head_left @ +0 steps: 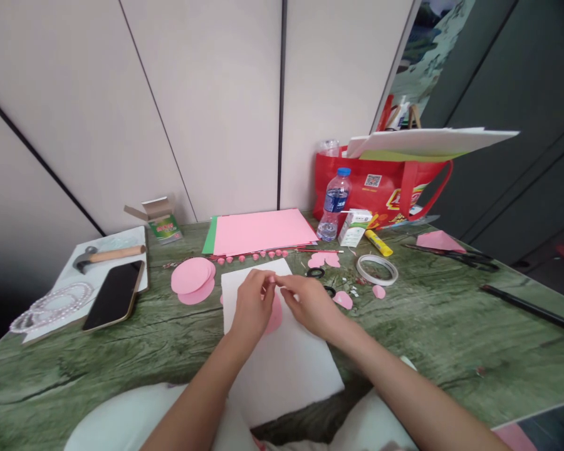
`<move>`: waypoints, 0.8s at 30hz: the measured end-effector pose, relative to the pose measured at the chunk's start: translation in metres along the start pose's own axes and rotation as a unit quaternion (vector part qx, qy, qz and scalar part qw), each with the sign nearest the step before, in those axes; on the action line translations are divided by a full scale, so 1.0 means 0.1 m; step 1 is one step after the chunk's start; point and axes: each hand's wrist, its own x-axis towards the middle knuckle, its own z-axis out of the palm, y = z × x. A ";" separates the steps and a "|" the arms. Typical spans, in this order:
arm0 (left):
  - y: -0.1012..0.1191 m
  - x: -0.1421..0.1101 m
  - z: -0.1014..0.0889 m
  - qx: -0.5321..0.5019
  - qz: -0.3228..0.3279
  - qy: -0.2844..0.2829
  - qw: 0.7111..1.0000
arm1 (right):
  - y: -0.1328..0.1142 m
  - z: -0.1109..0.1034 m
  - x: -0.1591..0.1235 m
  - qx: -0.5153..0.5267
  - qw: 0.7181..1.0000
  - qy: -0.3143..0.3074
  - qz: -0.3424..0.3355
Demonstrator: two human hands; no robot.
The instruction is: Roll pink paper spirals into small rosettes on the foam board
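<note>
My left hand (250, 304) and my right hand (310, 305) meet fingertip to fingertip over a white board (286, 376). Both are closed in a pinch on a small pink paper piece (272, 279), mostly hidden by the fingers. Beneath them, a larger pink paper piece (275, 316) lies on the board, partly covered by my left hand. Left of the board are pink paper circles (192, 275), stacked unevenly. Several small pink curled pieces (256, 256) form a row behind it. Black-handled scissors (316, 273) lie beside my right hand, partly hidden.
Pink paper sheets (266, 230) lie at the back. A water bottle (334, 203), milk carton (355, 227), glue stick (378, 243) and tape roll (377, 270) stand or lie right, before a red bag (376, 188). A hammer (110, 254), phone (115, 295) and beads (59, 305) are left.
</note>
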 end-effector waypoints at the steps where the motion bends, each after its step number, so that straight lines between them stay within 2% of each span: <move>1: 0.01 0.01 -0.01 -0.057 -0.056 0.003 0.997 | 0.02 -0.01 0.01 0.036 0.999 0.004 0.004; 4: 0.07 0.05 -0.04 -0.201 -0.179 -0.010 0.963 | 0.10 -0.05 0.07 0.136 0.990 0.033 0.026; 7: 0.11 0.06 -0.05 -0.270 -0.223 -0.016 0.937 | 0.13 -0.07 0.09 0.141 0.989 0.045 0.002; 14: 0.10 0.05 -0.05 -0.340 -0.238 -0.028 0.909 | 0.10 -0.02 0.07 0.086 0.990 0.072 -0.084; 20: 0.08 0.05 -0.04 -0.361 -0.234 -0.032 0.902 | 0.13 -0.04 0.08 0.069 0.991 0.067 -0.089; 24: 0.12 0.04 -0.05 -0.335 -0.243 -0.016 0.910 | 0.12 -0.05 0.08 0.036 0.993 0.057 -0.094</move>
